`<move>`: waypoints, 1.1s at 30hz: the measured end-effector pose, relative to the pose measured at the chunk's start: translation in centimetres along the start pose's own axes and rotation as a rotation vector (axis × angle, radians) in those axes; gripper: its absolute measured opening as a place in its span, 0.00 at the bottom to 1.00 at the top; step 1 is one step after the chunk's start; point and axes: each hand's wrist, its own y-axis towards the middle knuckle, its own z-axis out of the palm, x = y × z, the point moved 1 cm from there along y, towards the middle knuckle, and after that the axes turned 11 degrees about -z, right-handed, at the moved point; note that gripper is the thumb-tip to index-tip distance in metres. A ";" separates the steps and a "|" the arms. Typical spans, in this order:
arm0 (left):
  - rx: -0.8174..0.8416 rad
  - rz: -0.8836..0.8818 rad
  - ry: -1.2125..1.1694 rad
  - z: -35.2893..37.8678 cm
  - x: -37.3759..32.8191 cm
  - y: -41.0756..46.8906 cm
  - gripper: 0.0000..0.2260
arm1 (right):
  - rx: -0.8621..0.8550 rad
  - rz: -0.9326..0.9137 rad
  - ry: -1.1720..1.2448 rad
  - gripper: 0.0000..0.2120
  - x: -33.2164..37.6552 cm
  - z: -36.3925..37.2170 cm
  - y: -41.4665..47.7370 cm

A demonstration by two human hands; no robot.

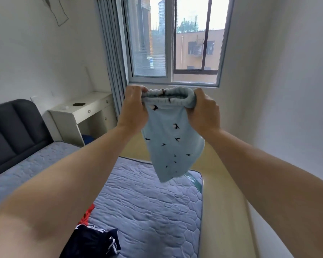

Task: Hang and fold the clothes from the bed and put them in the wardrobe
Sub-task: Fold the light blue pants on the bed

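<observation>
Here, a pale blue garment printed with small dark birds hangs in the air in front of the person, above the far end of the bed. It is held up by its gathered elastic waistband, and the cloth below drops loose and slightly twisted, its lower edge clear of the mattress. The left hand grips the left end of the waistband with its fingers curled over the rim. The right hand grips the right end the same way, so the band is stretched between the two fists. Both bare forearms reach forward from the bottom corners of the view.

The bed beneath carries a grey-blue quilted mattress with no sheet. At its near edge, partly under the left arm, lies a crumpled navy garment with white trim. A red garment shows just beyond it, touching it. A dark grey padded headboard stands at the left end of the bed.

Beside the headboard, against the wall, is a white desk with a dark phone lying flat on top. Behind the raised hands is a window, with a blue-grey curtain drawn to its left side. A strip of pale wooden floor runs along the right side of the bed.
</observation>
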 end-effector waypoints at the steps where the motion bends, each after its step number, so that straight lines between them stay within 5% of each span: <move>1: 0.001 0.016 -0.019 -0.7 0.4 -1.7 0.13 | 0.000 -0.003 0.008 0.08 0.6 -0.1 -1.2; 5: 0.074 -0.054 -0.058 -2.9 3.6 -10.3 0.14 | 0.092 0.054 0.001 0.08 3.9 0.1 -8.9; 10: 0.302 -0.181 0.015 -5.9 9.1 -25.6 0.24 | 0.433 0.263 0.040 0.11 8.5 2.0 -24.0; 17: 1.005 -0.423 0.449 -10.2 17.0 -45.9 0.15 | 1.075 0.423 0.044 0.15 15.8 5.4 -44.4; 23: 1.477 -0.405 0.590 -15.3 19.1 -58.1 0.06 | 1.601 0.379 0.154 0.11 24.2 3.2 -56.9; 29: 1.987 -0.450 0.690 -19.5 18.9 -63.3 0.10 | 1.949 0.294 0.228 0.17 31.2 0.2 -62.2; 33: 2.194 -0.843 0.630 -21.5 19.4 -63.7 0.22 | 2.060 0.378 0.272 0.19 33.0 0.8 -62.3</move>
